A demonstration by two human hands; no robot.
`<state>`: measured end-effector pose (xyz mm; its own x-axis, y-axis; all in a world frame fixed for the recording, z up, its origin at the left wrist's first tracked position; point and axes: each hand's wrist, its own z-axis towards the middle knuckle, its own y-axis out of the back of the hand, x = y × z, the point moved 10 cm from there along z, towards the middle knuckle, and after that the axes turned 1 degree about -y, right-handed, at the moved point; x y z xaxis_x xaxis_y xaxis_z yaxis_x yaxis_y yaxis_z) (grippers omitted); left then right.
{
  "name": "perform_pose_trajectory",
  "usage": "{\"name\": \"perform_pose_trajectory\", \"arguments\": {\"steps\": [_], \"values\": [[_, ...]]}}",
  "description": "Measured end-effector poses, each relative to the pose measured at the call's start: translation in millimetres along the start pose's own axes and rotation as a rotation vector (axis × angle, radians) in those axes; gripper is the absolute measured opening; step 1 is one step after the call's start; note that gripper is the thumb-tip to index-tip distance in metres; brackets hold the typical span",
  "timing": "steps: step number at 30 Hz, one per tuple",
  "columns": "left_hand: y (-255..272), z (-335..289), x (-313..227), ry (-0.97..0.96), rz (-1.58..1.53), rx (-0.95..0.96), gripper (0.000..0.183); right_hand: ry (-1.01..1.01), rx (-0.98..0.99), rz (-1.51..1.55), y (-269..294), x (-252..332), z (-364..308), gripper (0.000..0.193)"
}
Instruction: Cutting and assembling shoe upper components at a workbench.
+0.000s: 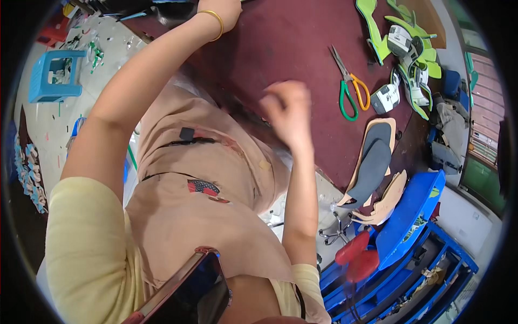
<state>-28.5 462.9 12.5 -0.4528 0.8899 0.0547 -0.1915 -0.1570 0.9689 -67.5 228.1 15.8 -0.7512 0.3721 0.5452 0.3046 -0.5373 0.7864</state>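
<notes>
I am reading the right hand [287,112] first: it is curling into a loose fist above the near edge of the dark red felt-covered worktable [291,38], fingers pressed together, and it is blurred, so I cannot tell whether anything is pinched inside it. The left hand [224,12] is reaching up to the far edge of the table at the top of the view; a thin gold bangle [215,22] is circling its wrist, and the fingers are running out of frame, so I cannot tell their state.

Nearest to the right hand, a pair of steel scissors with one green and one orange loop handle [349,86] is lying flat on the felt, blades nearly shut and pointing away from me. Just beyond them, a small white and grey boxy device [385,98] is resting near the table's right side. Below it, a stack of tan shoe insoles topped with dark grey foam pads [372,164] is overhanging the table edge. Lime green sole pieces [396,38] are lying further out. A blue plastic rack [415,227] is standing beside the table.
</notes>
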Motion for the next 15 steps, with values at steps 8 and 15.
{"name": "perform_pose_trajectory", "arguments": {"steps": [8,15], "values": [[11.9,-41.8,-99.3,-0.396,-0.34,0.003,0.051,-0.511,-0.015,0.637,44.5,-18.1,-45.5,0.01],[0.7,-61.4,-143.5,-0.41,-0.455,-0.159,0.045,0.205,-0.597,0.536,251.7,97.2,16.2,0.049]]}}
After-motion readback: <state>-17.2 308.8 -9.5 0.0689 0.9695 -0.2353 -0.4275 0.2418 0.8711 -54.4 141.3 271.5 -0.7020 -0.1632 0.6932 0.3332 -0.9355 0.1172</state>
